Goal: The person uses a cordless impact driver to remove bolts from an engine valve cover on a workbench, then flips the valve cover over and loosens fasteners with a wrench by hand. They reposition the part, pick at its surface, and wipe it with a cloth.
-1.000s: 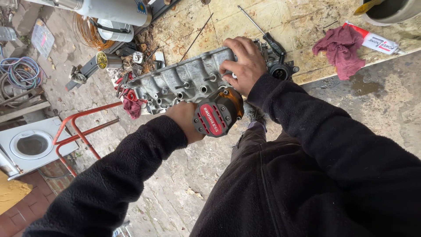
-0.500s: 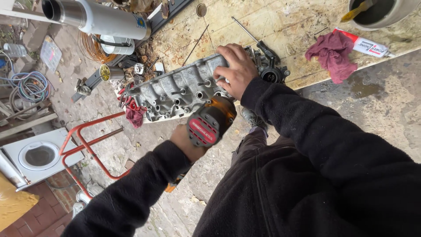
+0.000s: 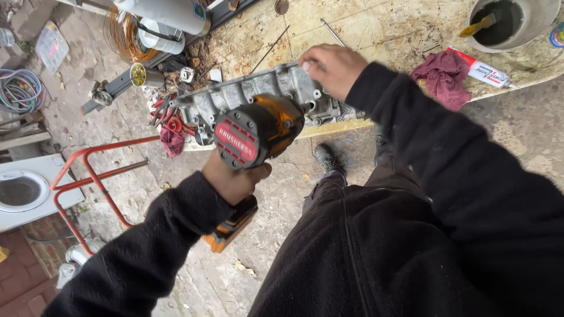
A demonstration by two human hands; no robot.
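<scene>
A grey cast-metal engine part [image 3: 247, 97] lies along the near edge of a stained wooden worktop [image 3: 376, 32]. My left hand [image 3: 235, 179] grips a cordless power tool [image 3: 258, 129], black and orange with a red end cap, its nose pointed at the casting. An orange battery [image 3: 229, 229] hangs below my wrist. My right hand [image 3: 332, 67] rests on the top right of the casting, fingers curled over its edge.
A dark red rag [image 3: 440, 76] and a tube [image 3: 484, 70] lie on the worktop to the right, near a grey bucket [image 3: 517, 23]. Red-handled tools [image 3: 170, 126] lie left of the casting. A red metal frame [image 3: 88, 170], a white appliance [image 3: 29, 191] and coiled hose [image 3: 20, 91] stand at left.
The power tool has come up closer to the camera and over the casting. My right hand has shifted along the casting's top edge. The view has tilted.
</scene>
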